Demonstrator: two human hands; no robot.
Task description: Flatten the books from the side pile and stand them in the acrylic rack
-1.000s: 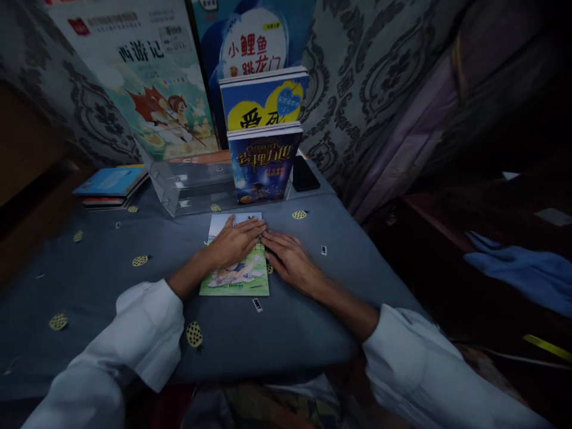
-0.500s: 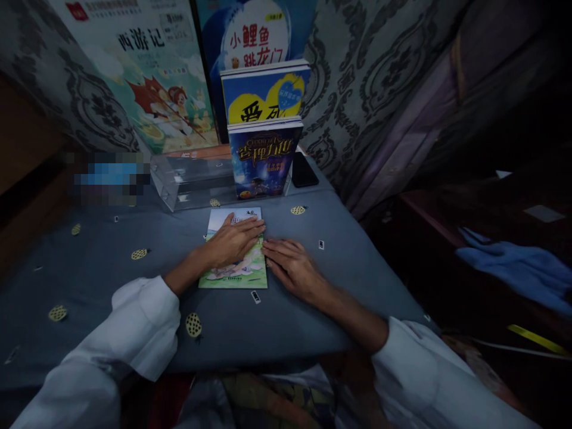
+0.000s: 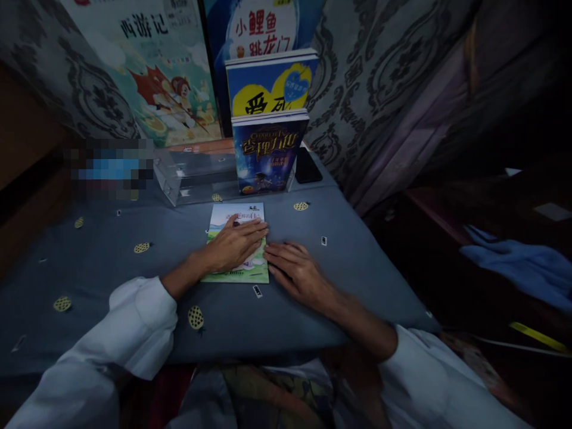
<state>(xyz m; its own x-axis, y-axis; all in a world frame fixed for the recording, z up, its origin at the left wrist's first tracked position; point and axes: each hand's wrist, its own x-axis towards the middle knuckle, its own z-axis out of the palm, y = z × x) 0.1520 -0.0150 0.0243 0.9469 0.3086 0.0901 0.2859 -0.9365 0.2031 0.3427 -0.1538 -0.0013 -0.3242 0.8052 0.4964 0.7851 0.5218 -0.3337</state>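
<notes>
A thin book [image 3: 236, 211] with a light blue and green cover lies flat on the grey-blue tablecloth [image 3: 290, 322]. My left hand [image 3: 236, 243] rests flat across the middle of its cover, fingers stretched toward the right edge, hiding part of the picture and title. Against the book's right edge lie the fingertips of my right hand [image 3: 298, 268], its fingers extended and palm down on the cloth. Neither hand grips anything.
Behind the book stands a clear acrylic rack [image 3: 196, 182] with a dark blue book [image 3: 268, 156], a blue and yellow book [image 3: 250, 77] and two taller ones. A black phone [image 3: 308, 165] lies beside it. Blue cloth [image 3: 513, 262] sits far right, beyond the table.
The view has shifted slightly. My left hand has slid a little lower on the cover, uncovering more of the title. My right hand stays at the book's right edge.
</notes>
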